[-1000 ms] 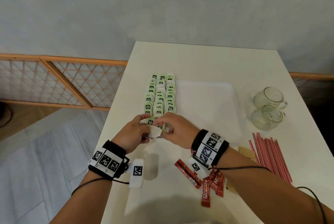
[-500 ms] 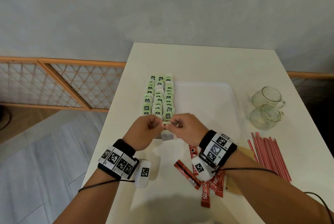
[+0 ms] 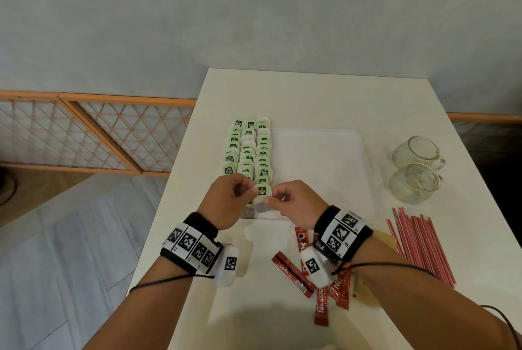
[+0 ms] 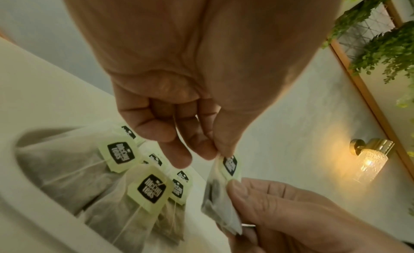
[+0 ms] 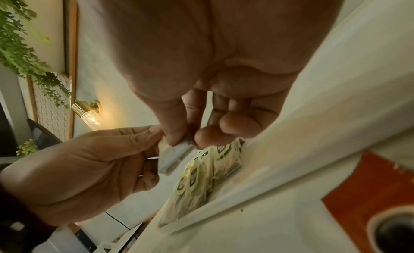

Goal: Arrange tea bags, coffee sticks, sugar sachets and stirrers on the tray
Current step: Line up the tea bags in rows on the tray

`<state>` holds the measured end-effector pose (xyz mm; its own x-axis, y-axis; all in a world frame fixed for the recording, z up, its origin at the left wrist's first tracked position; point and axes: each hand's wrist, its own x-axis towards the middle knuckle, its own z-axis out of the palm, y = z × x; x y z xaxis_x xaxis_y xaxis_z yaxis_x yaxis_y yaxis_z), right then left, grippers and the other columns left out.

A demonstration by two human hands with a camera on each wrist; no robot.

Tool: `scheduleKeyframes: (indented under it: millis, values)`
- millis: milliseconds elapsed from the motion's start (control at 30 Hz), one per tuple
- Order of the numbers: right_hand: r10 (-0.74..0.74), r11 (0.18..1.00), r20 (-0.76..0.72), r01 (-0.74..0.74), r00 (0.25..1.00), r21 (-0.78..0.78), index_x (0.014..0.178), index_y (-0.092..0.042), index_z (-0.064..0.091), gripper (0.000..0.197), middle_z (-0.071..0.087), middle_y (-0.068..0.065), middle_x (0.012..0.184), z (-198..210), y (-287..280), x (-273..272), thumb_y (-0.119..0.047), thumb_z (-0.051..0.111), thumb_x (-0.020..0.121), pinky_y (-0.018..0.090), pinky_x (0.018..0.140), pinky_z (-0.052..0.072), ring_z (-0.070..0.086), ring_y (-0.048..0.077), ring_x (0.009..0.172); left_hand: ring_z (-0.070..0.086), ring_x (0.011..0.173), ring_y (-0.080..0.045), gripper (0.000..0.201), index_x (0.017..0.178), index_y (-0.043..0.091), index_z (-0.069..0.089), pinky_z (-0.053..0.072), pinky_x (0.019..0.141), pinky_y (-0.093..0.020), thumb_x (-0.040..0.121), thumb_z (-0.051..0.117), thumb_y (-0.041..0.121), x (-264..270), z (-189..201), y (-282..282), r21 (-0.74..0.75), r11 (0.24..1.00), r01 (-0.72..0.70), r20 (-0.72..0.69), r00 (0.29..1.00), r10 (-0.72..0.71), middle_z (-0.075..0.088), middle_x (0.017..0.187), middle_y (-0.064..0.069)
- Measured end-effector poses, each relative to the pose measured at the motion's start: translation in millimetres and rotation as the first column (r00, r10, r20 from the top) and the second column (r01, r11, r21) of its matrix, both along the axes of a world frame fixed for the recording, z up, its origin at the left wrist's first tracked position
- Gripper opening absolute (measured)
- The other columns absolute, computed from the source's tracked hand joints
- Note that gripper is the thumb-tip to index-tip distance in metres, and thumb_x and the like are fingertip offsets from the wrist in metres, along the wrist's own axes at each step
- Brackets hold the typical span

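Both hands hold one tea bag (image 3: 261, 197) just above the near left corner of the white tray (image 3: 319, 169). My left hand (image 3: 234, 197) pinches its top edge by the green tag (image 4: 230, 165). My right hand (image 3: 291, 200) pinches the bag's side (image 5: 172, 156). Three rows of tea bags (image 3: 248, 152) with green tags lie along the tray's left side. Red coffee sticks (image 3: 299, 273) lie on the table under my right wrist. Red stirrers (image 3: 421, 245) lie to the right.
Two glass mugs (image 3: 415, 169) stand on the white table (image 3: 310, 95) right of the tray. A brown sachet (image 3: 381, 238) shows beside my right wrist. The table's left edge drops to a grey floor, with a wooden lattice fence (image 3: 84, 135) behind.
Both hands lifted the tea bag and carried it forward toward the near end of the rows. The bag now hangs with its green tag up between the fingers.
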<state>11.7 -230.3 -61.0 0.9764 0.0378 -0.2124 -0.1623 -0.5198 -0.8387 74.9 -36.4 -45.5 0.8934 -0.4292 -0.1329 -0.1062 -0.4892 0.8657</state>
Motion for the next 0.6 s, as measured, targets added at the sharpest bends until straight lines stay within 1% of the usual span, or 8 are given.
scheduleKeyframes:
  millis: [67,100,167,233,300,400,500,600]
  values:
    - [-0.053,0.997,0.019,0.054,0.998,-0.050,0.069,-0.003,0.057,0.043,0.045,0.000,0.059,-4,-3,4,-0.036,0.068,0.093,0.029,0.059,0.038,0.040,0.012,0.055,0.065,0.066,-0.014,0.006,0.087,0.024,0.068,0.053,0.065,-0.028,0.093,0.069,0.021,0,-1,1,0.051,0.999,0.013,0.024,1.000,-0.014,0.073,0.078,-0.001]
    - [-0.087,0.993,0.029,0.089,0.996,-0.081,0.066,-0.003,0.053,0.045,0.041,0.000,0.057,-5,-4,6,-0.035,0.069,0.093,0.028,0.056,0.035,0.036,0.012,0.053,0.066,0.070,-0.014,0.007,0.090,0.026,0.068,0.055,0.068,-0.029,0.094,0.067,0.020,0,-1,3,0.089,0.996,0.027,0.034,0.999,-0.030,0.073,0.081,0.002]
    - [-0.121,0.982,0.010,0.121,0.993,-0.142,0.058,-0.010,0.046,0.049,0.035,-0.004,0.054,-6,-7,9,-0.034,0.071,0.092,0.021,0.052,0.030,0.031,0.010,0.050,0.067,0.083,-0.015,0.016,0.098,0.025,0.069,0.055,0.081,-0.030,0.096,0.060,0.013,-1,1,5,0.198,0.977,0.084,0.066,0.993,-0.098,0.072,0.093,0.005]
    - [-0.093,0.978,-0.064,0.079,0.994,-0.195,0.053,-0.017,0.044,0.050,0.033,-0.008,0.049,-8,-6,11,-0.034,0.072,0.091,0.019,0.049,0.029,0.032,0.008,0.045,0.065,0.100,-0.015,0.033,0.108,0.019,0.072,0.051,0.094,-0.031,0.094,0.048,0.001,-4,2,7,0.325,0.931,0.167,0.083,0.975,-0.204,0.070,0.107,0.004]
    - [-0.061,0.973,-0.132,0.030,0.989,-0.229,0.050,-0.019,0.045,0.052,0.035,-0.008,0.045,-11,-3,11,-0.036,0.074,0.090,0.020,0.049,0.033,0.034,0.007,0.042,0.062,0.108,-0.019,0.042,0.113,0.018,0.072,0.048,0.099,-0.034,0.090,0.043,-0.003,-7,2,7,0.438,0.865,0.246,0.063,0.951,-0.303,0.068,0.116,0.000]
    - [-0.058,0.962,-0.170,0.009,0.984,-0.273,0.054,-0.019,0.050,0.046,0.044,-0.005,0.051,-12,5,14,-0.037,0.074,0.089,0.028,0.054,0.042,0.044,0.013,0.050,0.061,0.109,-0.022,0.044,0.118,0.021,0.069,0.048,0.098,-0.036,0.089,0.045,-0.002,-11,-3,7,0.549,0.789,0.276,0.036,0.935,-0.352,0.066,0.118,-0.001]
    - [-0.066,0.942,-0.169,0.006,0.983,-0.334,0.064,-0.020,0.058,0.034,0.061,-0.002,0.066,-4,14,16,-0.038,0.074,0.088,0.032,0.065,0.051,0.059,0.017,0.064,0.060,0.104,-0.021,0.036,0.113,0.021,0.070,0.050,0.093,-0.035,0.091,0.047,0.004,-13,-7,9,0.568,0.785,0.249,0.069,0.935,-0.347,0.065,0.111,0.001]
    - [-0.043,0.936,-0.176,-0.022,0.983,-0.352,0.075,-0.017,0.060,0.029,0.067,0.003,0.080,8,18,16,-0.040,0.073,0.089,0.034,0.071,0.052,0.062,0.019,0.074,0.058,0.095,-0.020,0.029,0.104,0.018,0.071,0.049,0.085,-0.033,0.094,0.045,0.010,-14,-7,11,0.559,0.793,0.240,0.116,0.925,-0.362,0.064,0.102,0.001]
